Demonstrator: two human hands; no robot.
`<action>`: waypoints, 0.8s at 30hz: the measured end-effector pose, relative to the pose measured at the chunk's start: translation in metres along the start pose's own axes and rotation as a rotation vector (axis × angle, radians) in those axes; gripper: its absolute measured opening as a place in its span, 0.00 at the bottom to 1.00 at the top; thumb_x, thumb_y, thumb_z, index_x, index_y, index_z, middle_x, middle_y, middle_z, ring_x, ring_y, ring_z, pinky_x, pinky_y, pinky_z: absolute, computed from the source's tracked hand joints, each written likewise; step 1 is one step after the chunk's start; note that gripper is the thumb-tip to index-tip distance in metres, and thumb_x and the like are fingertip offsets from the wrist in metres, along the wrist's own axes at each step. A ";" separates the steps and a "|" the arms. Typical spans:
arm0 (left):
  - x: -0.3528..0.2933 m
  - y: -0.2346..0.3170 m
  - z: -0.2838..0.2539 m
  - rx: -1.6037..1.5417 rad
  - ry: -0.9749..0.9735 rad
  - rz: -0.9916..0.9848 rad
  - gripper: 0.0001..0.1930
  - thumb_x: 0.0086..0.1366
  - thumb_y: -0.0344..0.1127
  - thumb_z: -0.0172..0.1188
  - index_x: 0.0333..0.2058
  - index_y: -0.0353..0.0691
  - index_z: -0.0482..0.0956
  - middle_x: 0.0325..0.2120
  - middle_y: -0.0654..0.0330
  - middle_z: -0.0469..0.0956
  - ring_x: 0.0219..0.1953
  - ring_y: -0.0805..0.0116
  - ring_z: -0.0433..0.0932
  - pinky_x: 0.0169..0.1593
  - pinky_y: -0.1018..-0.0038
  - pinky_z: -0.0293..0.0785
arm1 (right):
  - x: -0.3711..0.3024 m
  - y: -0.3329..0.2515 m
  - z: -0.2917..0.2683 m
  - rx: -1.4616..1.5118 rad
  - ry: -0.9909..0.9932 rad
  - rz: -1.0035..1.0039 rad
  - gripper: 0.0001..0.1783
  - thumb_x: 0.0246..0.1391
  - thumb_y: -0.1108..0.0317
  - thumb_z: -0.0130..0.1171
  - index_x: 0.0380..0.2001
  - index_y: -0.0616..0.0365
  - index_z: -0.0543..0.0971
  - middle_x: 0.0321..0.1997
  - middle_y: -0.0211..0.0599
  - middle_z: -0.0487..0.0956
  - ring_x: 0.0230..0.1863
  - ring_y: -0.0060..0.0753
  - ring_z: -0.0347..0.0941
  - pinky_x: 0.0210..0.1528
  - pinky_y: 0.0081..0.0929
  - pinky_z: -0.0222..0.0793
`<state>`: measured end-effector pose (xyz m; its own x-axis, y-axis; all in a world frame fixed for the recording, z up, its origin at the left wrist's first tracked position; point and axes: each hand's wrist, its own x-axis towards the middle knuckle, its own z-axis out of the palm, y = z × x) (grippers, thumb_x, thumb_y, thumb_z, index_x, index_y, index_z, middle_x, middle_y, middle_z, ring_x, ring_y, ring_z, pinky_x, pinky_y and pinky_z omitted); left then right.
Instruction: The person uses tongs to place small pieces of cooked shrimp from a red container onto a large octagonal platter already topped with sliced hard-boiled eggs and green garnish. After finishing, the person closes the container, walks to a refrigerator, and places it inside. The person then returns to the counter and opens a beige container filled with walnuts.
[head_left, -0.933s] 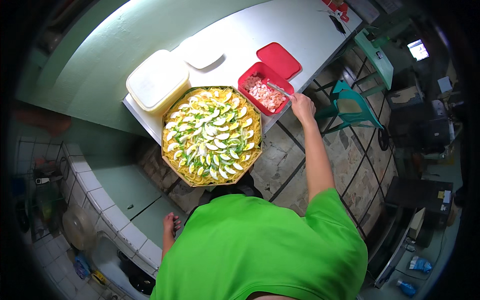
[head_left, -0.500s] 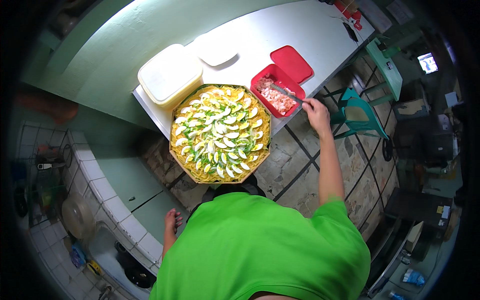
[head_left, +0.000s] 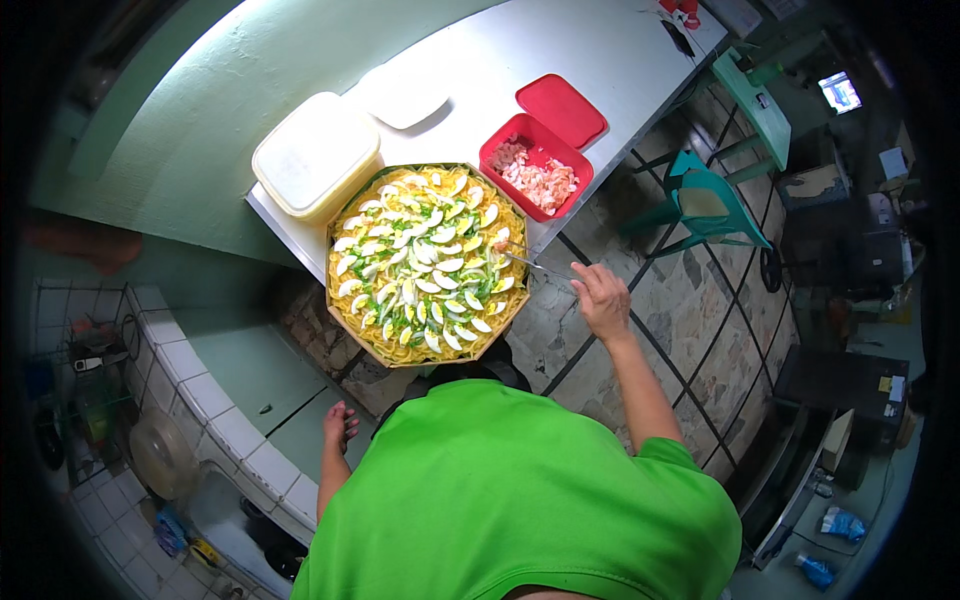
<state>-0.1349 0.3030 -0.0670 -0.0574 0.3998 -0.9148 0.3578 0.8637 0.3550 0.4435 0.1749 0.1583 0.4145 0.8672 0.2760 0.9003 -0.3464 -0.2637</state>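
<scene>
My right hand [head_left: 602, 300] grips a slim metal fork-like utensil [head_left: 543, 268], its tip over the right edge of the noodle dish. A small pink piece [head_left: 501, 246] shows by that tip. Yellow noodles [head_left: 345, 310] fill an octagonal tray [head_left: 395, 360], topped with egg wedges [head_left: 449, 265] and chopped greens [head_left: 385, 268]. Up and to the right, a red plastic container [head_left: 527, 125] holds pink pieces [head_left: 545, 185] that look like shrimp. Low at my left side hangs my left hand [head_left: 341, 425], fingers loosely curled but apart, holding nothing.
A lidded cream tub [head_left: 318, 155] stands left of the tray on the white table [head_left: 560, 40], near a white lid or plate [head_left: 400, 97]. A red lid [head_left: 562, 110] lies behind the red container. Right are a green chair [head_left: 715, 205] and bench; left, a tiled sink counter [head_left: 205, 385].
My right hand has moved from the red container down and left, bringing the utensil over the noodle tray's right edge. The left hand stays low at my side.
</scene>
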 end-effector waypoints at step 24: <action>-0.025 -0.028 0.010 0.006 0.052 0.000 0.19 0.71 0.51 0.50 0.56 0.55 0.69 0.41 0.65 0.77 0.35 0.66 0.77 0.35 0.65 0.74 | 0.159 0.067 -0.004 -0.444 -0.180 0.208 0.12 0.61 0.63 0.52 0.35 0.56 0.82 0.41 0.45 0.80 0.40 0.53 0.80 0.41 0.47 0.75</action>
<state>-0.1344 0.2653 -0.0559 -0.1060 0.4157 -0.9033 0.3631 0.8619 0.3540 0.5701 0.2880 0.1885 0.5965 0.7980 0.0862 0.7871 -0.6026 0.1320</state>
